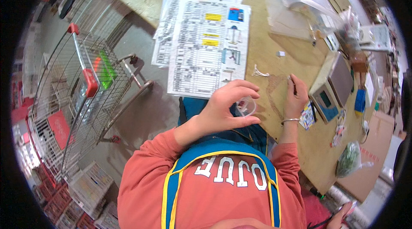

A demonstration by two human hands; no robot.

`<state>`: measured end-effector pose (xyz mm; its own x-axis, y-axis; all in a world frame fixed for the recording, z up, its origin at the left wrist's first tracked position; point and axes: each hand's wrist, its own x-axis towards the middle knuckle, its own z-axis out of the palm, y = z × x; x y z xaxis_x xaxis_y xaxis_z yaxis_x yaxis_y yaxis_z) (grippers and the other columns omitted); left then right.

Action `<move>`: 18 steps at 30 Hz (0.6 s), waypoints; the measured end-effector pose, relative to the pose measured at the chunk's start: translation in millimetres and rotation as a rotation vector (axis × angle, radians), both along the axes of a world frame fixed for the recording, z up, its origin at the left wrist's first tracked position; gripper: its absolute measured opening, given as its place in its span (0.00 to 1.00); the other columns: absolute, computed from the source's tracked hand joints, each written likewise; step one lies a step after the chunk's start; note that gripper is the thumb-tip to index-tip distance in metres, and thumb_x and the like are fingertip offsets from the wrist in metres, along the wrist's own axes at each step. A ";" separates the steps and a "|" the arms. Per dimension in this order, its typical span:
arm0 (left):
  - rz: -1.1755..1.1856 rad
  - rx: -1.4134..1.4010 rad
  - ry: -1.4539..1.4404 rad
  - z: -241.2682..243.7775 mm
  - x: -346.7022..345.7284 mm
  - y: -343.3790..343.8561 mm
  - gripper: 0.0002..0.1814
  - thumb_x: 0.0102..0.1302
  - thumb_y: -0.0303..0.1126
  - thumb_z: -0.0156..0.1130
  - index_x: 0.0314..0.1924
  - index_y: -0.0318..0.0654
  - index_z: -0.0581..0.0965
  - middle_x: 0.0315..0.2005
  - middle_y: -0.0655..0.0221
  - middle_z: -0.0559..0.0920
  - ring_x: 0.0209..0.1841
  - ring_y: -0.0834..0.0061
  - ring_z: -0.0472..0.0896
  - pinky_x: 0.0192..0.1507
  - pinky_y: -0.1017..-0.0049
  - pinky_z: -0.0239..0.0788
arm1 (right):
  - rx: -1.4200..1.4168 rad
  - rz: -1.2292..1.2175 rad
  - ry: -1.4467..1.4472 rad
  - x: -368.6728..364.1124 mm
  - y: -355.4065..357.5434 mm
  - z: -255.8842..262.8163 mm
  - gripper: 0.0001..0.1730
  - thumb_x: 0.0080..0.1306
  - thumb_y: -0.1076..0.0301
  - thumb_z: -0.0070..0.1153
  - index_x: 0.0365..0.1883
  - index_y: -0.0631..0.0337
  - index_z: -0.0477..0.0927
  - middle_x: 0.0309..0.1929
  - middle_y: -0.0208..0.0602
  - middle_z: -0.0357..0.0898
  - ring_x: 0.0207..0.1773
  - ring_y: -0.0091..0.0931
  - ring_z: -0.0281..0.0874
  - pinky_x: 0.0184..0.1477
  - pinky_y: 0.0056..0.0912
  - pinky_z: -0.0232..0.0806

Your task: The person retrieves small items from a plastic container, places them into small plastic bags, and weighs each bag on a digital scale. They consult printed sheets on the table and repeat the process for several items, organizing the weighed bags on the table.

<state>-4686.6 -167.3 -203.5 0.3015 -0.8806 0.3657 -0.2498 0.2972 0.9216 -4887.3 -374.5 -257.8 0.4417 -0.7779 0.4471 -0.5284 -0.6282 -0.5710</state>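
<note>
My left hand (230,105) curls its fingers and thumb around a small clear plastic cup (246,106) near the table's edge; small dark red and white bits show inside. My right hand (296,93) rests at the wooden tabletop (276,84), thumb and forefinger close together; whether a tiny thing is pinched between them cannot be made out. Above the hands lie a white looped string (260,71) and a small white piece (280,53). Printed sheets (206,51) with pictures and yellow marks lie beyond my left hand.
A digital scale (325,100) stands right of my right hand, beside a small printed card (307,116). A clear plastic bag (299,10) lies at the back. A bag of green items (349,159) is at the lower right. A wire shopping cart (87,77) stands left; another person's hand (341,216) shows lower right.
</note>
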 end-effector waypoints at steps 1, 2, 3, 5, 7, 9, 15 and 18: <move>0.005 0.015 -0.016 0.9 -0.7 0.7 0.30 0.53 0.35 0.85 0.55 0.37 0.82 0.57 0.56 0.84 0.59 0.59 0.83 0.59 0.66 0.75 | 0.004 -0.012 -0.026 -0.5 0.9 0.1 0.09 0.70 0.76 0.66 0.47 0.63 0.88 0.40 0.40 0.86 0.40 0.27 0.83 0.43 0.29 0.74; -0.002 0.025 -0.029 1.7 -1.0 2.0 0.30 0.53 0.34 0.85 0.55 0.36 0.82 0.57 0.56 0.84 0.59 0.59 0.83 0.59 0.66 0.75 | 0.077 -0.035 -0.065 -0.9 1.4 1.0 0.09 0.69 0.75 0.67 0.47 0.63 0.88 0.40 0.40 0.86 0.41 0.28 0.84 0.43 0.29 0.75; -0.020 0.033 -0.029 2.0 -1.8 1.5 0.30 0.52 0.33 0.85 0.55 0.36 0.82 0.57 0.56 0.83 0.59 0.59 0.83 0.59 0.66 0.74 | 0.096 -0.047 -0.083 -1.0 2.2 2.2 0.10 0.69 0.76 0.67 0.48 0.63 0.88 0.40 0.39 0.87 0.41 0.27 0.85 0.44 0.29 0.76; -0.021 0.048 0.029 3.9 -7.5 3.3 0.30 0.52 0.32 0.84 0.55 0.35 0.82 0.58 0.55 0.83 0.59 0.60 0.83 0.60 0.66 0.74 | 0.295 -0.090 -0.302 -3.7 7.9 8.0 0.11 0.69 0.78 0.66 0.50 0.64 0.88 0.41 0.37 0.88 0.41 0.25 0.86 0.44 0.27 0.78; 0.014 0.043 0.011 5.5 -10.8 4.2 0.30 0.50 0.32 0.85 0.53 0.35 0.82 0.55 0.55 0.84 0.56 0.59 0.84 0.57 0.66 0.76 | 0.488 -0.103 -0.594 -4.0 14.3 17.7 0.13 0.69 0.80 0.66 0.52 0.66 0.88 0.41 0.35 0.89 0.40 0.24 0.87 0.45 0.26 0.79; 0.009 0.051 0.089 6.8 -17.1 3.9 0.29 0.50 0.32 0.84 0.53 0.34 0.82 0.55 0.55 0.84 0.56 0.60 0.84 0.58 0.66 0.75 | 0.555 -0.060 -0.810 -9.3 15.9 33.2 0.14 0.69 0.81 0.66 0.53 0.68 0.87 0.42 0.35 0.89 0.40 0.24 0.87 0.46 0.25 0.80; -0.048 0.092 0.091 10.2 -37.5 0.0 0.28 0.52 0.32 0.83 0.53 0.34 0.82 0.56 0.56 0.84 0.57 0.62 0.83 0.58 0.68 0.74 | 0.526 -0.039 -1.054 -63.3 11.2 77.6 0.16 0.68 0.79 0.68 0.54 0.69 0.86 0.42 0.37 0.90 0.40 0.25 0.88 0.47 0.27 0.82; -0.109 0.078 0.182 8.3 -49.1 -6.4 0.28 0.56 0.32 0.81 0.55 0.32 0.81 0.59 0.55 0.81 0.58 0.63 0.83 0.62 0.66 0.74 | 0.398 -0.091 -1.144 -108.3 -0.9 89.1 0.15 0.70 0.79 0.66 0.55 0.68 0.85 0.42 0.33 0.86 0.39 0.25 0.86 0.46 0.30 0.82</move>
